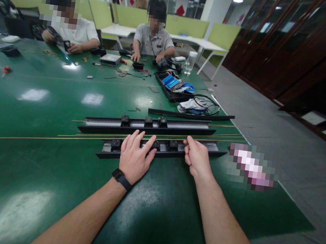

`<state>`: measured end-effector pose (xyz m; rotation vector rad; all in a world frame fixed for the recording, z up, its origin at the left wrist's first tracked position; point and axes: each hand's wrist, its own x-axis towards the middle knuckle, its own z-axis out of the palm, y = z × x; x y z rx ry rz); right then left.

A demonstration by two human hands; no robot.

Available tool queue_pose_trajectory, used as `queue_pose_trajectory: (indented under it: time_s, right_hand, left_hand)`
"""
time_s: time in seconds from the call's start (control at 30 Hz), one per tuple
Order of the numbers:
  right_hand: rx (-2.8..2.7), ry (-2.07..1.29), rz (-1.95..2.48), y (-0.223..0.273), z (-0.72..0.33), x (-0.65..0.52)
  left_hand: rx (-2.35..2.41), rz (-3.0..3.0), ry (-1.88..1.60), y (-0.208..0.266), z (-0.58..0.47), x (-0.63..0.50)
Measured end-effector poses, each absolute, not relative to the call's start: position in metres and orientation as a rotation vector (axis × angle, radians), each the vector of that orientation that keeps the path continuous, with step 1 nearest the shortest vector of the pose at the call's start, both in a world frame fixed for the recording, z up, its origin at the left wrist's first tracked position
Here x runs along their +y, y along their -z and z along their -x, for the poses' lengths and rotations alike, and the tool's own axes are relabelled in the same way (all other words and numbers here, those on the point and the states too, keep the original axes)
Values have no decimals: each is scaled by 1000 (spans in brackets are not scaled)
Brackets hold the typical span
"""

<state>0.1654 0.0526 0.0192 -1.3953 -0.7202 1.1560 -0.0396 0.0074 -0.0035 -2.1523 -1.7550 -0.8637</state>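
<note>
A long black channel rail (173, 154) with a pale inner face lies crosswise in front of me, small black blocks (115, 143) sitting in it. My left hand (136, 156), a dark watch on its wrist, rests over this rail with fingers spread. Further right, my right hand (197, 157) is closed in a pinch at the rail's far edge; what its fingertips hold is hidden. Several thin golden rods (27, 137) run lengthwise along and past the rail. Just beyond lies a second similar rail (105, 123), carrying 3 black blocks (148, 121).
Behind the rails lie a black strip (191, 114), gloves (194, 105) and a black tray (171, 94) with blue items. A glass jar (190, 63) stands near the green table's (52, 179) right edge. Two people (154, 36) work across the table. A pixelated pink object (250, 166) lies right.
</note>
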Motion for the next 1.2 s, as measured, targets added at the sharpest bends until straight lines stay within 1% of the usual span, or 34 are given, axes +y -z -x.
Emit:
queue_pose_trajectory:
  time_s: [0.4, 0.8, 1.2]
  right_hand:
    - [-677, -1131, 1336, -17, -166, 53]
    - [-736, -1146, 1386, -17, -167, 53]
    - [-676, -1127, 1352, -18, -166, 53]
  left_hand:
    - [-1753, 2162, 861, 3, 40, 7]
    - [-1756, 2153, 871, 3, 39, 7]
    - [-1753, 2165, 888, 3, 40, 7]
